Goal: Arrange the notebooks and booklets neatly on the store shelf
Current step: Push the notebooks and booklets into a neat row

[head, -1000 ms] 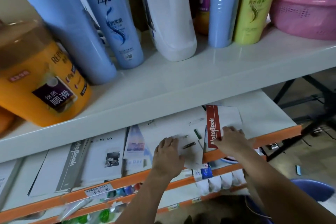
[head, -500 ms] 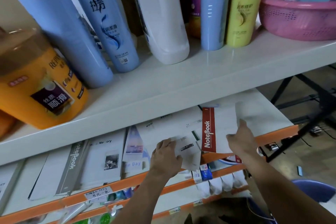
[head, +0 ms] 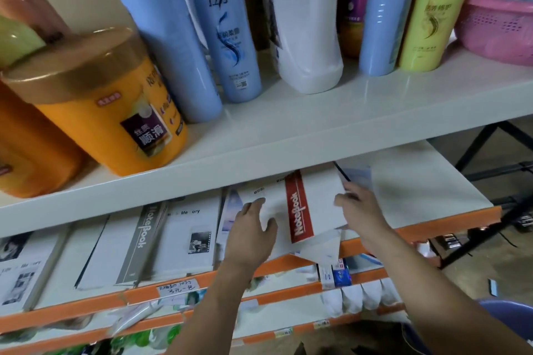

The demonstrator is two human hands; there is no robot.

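Orange-edged shelf holds booklets; right hand pinches red-banded notebook, left hand rests flat beside it.

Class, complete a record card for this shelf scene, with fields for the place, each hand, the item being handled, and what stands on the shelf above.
Place: notebook shelf with an orange front edge
Left hand: flat, fingers spread, on white booklets
Right hand: at the right edge of the red-spine notebook; grip unclear
Item handled: red-spine notebook, tilted, lying atop the white booklets
Shelf above: shampoo bottles, orange jar, pink basket
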